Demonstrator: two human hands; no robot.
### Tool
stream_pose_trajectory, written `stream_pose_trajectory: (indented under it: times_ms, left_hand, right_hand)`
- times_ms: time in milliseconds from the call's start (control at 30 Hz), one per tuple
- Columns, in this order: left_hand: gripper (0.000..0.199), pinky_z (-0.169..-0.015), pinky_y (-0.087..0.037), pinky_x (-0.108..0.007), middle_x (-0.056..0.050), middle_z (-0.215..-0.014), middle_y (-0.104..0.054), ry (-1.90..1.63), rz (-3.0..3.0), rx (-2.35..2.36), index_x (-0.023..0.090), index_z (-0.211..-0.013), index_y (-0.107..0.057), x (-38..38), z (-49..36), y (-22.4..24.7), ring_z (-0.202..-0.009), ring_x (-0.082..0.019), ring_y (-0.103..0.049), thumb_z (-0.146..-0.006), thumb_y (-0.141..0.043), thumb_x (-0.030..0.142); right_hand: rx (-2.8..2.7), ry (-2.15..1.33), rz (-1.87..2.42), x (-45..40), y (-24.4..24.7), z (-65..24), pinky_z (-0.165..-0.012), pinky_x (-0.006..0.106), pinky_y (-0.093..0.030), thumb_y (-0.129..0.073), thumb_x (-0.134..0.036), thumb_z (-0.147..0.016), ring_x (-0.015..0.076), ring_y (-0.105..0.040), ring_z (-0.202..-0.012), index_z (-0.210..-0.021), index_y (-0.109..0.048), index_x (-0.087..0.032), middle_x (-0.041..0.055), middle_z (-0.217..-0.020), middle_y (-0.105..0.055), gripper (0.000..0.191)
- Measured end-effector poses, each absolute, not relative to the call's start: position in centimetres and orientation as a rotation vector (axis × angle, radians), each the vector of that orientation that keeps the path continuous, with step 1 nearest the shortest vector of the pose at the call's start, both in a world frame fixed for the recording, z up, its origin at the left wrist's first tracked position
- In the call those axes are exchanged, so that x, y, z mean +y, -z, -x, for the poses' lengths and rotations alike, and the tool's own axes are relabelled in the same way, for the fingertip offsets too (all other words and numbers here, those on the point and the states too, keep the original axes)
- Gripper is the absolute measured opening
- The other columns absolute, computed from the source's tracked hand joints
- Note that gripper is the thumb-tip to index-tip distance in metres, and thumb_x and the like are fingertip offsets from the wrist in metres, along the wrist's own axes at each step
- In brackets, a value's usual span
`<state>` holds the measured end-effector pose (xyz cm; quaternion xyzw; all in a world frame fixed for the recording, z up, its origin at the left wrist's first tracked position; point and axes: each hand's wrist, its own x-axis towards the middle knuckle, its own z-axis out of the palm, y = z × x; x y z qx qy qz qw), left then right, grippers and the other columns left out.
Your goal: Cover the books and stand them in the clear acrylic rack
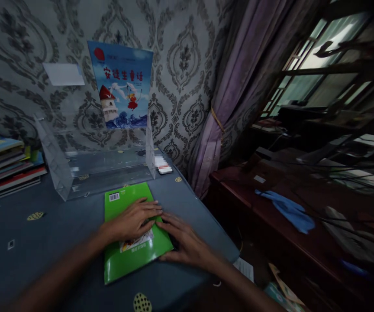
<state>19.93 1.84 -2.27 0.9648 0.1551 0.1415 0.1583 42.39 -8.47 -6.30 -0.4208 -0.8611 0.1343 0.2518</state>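
A green book [115, 264] lies closed on the blue table, with a barcode on its upper left corner and a small picture in its middle. My left hand [131, 221] rests flat on the cover, fingers stretched to the right. At the book's right edge is my right hand [185, 238], its fingers and thumb apart and touching the edge. The fingertips of both hands meet near that edge. Behind the green book stands a clear acrylic rack [109, 182] with a blue picture book [125, 95] upright in its upper part.
A stack of books [8, 169] sits at the left of the blue table [60, 251]. A white card [64, 74] is at the rack's top left. Past the table's right edge are a purple curtain [226, 95] and a dark red surface holding a blue cloth [287, 210].
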Motion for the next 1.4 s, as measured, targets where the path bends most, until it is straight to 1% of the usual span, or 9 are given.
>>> stream_pose_trajectory:
  times_ms: [200, 333, 567, 700, 833, 933, 1167, 1300, 1400]
  left_hand:
    - [0.040, -0.118, -0.032, -0.051, -0.008, -0.143, -0.058, -0.369, -2.774, 0.467, 0.022, -0.138, -0.056, 0.5, -20.0, 2.2, -0.138, -0.024, -0.048, -0.100, -0.047, 0.029]
    - [0.037, -0.117, -0.033, -0.050, -0.008, -0.140, -0.061, -0.387, -2.783, 0.471, 0.022, -0.135, -0.058, 0.5, -20.0, 2.2, -0.137, -0.023, -0.050, -0.100, -0.047, 0.029]
    - [0.037, -0.118, -0.032, -0.050, -0.009, -0.140, -0.061, -0.391, -2.784, 0.472, 0.020, -0.134, -0.059, 0.5, -20.1, 2.3, -0.137, -0.023, -0.050, -0.100, -0.047, 0.029]
    - [0.038, -0.118, -0.031, -0.050, -0.008, -0.140, -0.060, -0.396, -2.783, 0.465, 0.023, -0.136, -0.057, 0.6, -20.2, 2.4, -0.137, -0.023, -0.050, -0.100, -0.046, 0.029]
    - [0.038, -0.118, -0.031, -0.052, -0.008, -0.140, -0.060, -0.374, -2.798, 0.468, 0.024, -0.136, -0.057, 0.6, -20.1, 2.2, -0.137, -0.023, -0.049, -0.100, -0.045, 0.027]
    - [0.038, -0.118, -0.032, -0.051, -0.010, -0.141, -0.059, -0.366, -2.823, 0.472, 0.021, -0.136, -0.057, 0.2, -20.1, 1.7, -0.136, -0.024, -0.049, -0.100, -0.045, 0.026]
    - [0.035, -0.114, -0.037, -0.046, -0.011, -0.127, -0.064, -0.410, -2.836, 0.477, 0.018, -0.131, -0.061, -0.2, -20.2, 1.2, -0.122, -0.024, -0.058, -0.100, -0.046, 0.025]
    - [0.036, -0.115, -0.037, -0.047, -0.009, -0.132, -0.063, -0.421, -2.804, 0.476, 0.021, -0.132, -0.060, 0.0, -20.0, 1.6, -0.126, -0.024, -0.056, -0.100, -0.046, 0.027]
    - [0.035, -0.115, -0.036, -0.046, -0.007, -0.135, -0.063, -0.432, -2.762, 0.440, 0.024, -0.131, -0.061, 0.0, -19.8, 1.8, -0.128, -0.023, -0.056, -0.100, -0.045, 0.028]
  right_hand:
    - [-2.279, -0.360, 1.163, -8.6, 6.3, -42.1, -0.114, 0.049, -0.041, -0.080, -0.059, -0.072, 0.0321, -0.049, -0.137, -0.136, -0.056, -0.013, 0.0222, -0.140, -0.057, 0.083]
    - [-2.295, -0.391, 1.151, -8.7, 5.8, -41.8, -0.115, 0.047, -0.040, -0.081, -0.057, -0.072, 0.0299, -0.049, -0.137, -0.137, -0.056, -0.014, 0.0203, -0.141, -0.057, 0.082]
    - [-2.289, -0.376, 1.208, -9.1, 4.8, -41.7, -0.114, 0.047, -0.041, -0.083, -0.052, -0.073, 0.0314, -0.051, -0.135, -0.136, -0.059, -0.016, 0.0194, -0.142, -0.057, 0.077]
    - [-2.275, -0.379, 1.200, -9.3, 4.2, -41.6, -0.114, 0.046, -0.042, -0.085, -0.048, -0.071, 0.0305, -0.053, -0.133, -0.136, -0.059, -0.018, 0.0170, -0.141, -0.059, 0.077]
    - [-2.251, -0.372, 1.198, -9.1, 4.3, -41.6, -0.113, 0.046, -0.043, -0.086, -0.048, -0.070, 0.0310, -0.055, -0.132, -0.135, -0.060, -0.017, 0.0172, -0.138, -0.061, 0.077]
    - [-2.243, -0.363, 1.180, -8.8, 4.7, -41.7, -0.112, 0.047, -0.044, -0.085, -0.050, -0.070, 0.0312, -0.055, -0.131, -0.134, -0.061, -0.017, 0.0177, -0.137, -0.061, 0.077]
    - [-2.241, -0.374, 1.139, -8.4, 6.0, -42.3, -0.111, 0.049, -0.045, -0.078, -0.058, -0.074, 0.0311, -0.054, -0.132, -0.137, -0.059, -0.016, 0.0195, -0.136, -0.062, 0.078]
    - [-2.256, -0.386, 1.140, -8.6, 6.0, -42.4, -0.110, 0.051, -0.045, -0.079, -0.058, -0.073, 0.0321, -0.055, -0.131, -0.137, -0.058, -0.017, 0.0193, -0.135, -0.063, 0.079]
    - [-2.266, -0.363, 1.144, -8.8, 5.7, -42.4, -0.110, 0.051, -0.045, -0.078, -0.055, -0.076, 0.0316, -0.057, -0.130, -0.136, -0.060, -0.019, 0.0175, -0.134, -0.064, 0.073]
